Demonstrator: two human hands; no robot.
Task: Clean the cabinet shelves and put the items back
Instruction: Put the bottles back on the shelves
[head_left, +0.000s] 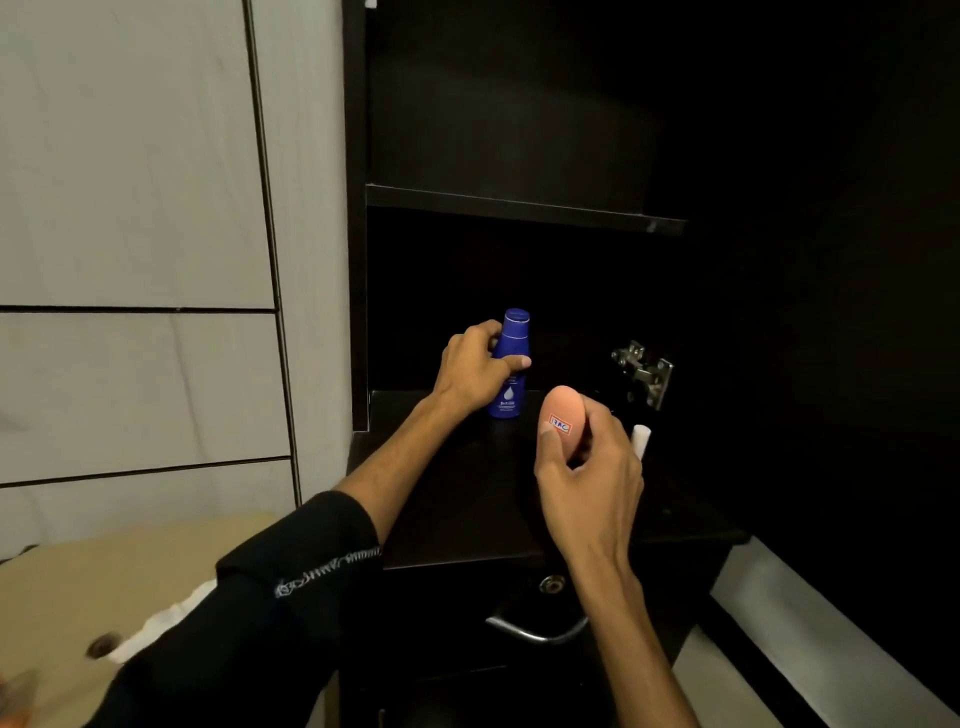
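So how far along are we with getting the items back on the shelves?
Restocking looks under way. The blue bottle stands upright on the lower shelf, the left hand gripping it. The right hand holds a peach egg-shaped item and a small white tube above that shelf, not yet placed. The upper shelf looks bare, though dark.

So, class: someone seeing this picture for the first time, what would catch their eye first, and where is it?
Against the dark cabinet, the blue bottle stands upright on the lower shelf, gripped by the left hand. Nearer, the right hand holds a peach egg-shaped container with a small label. A metal hinge glints at right.
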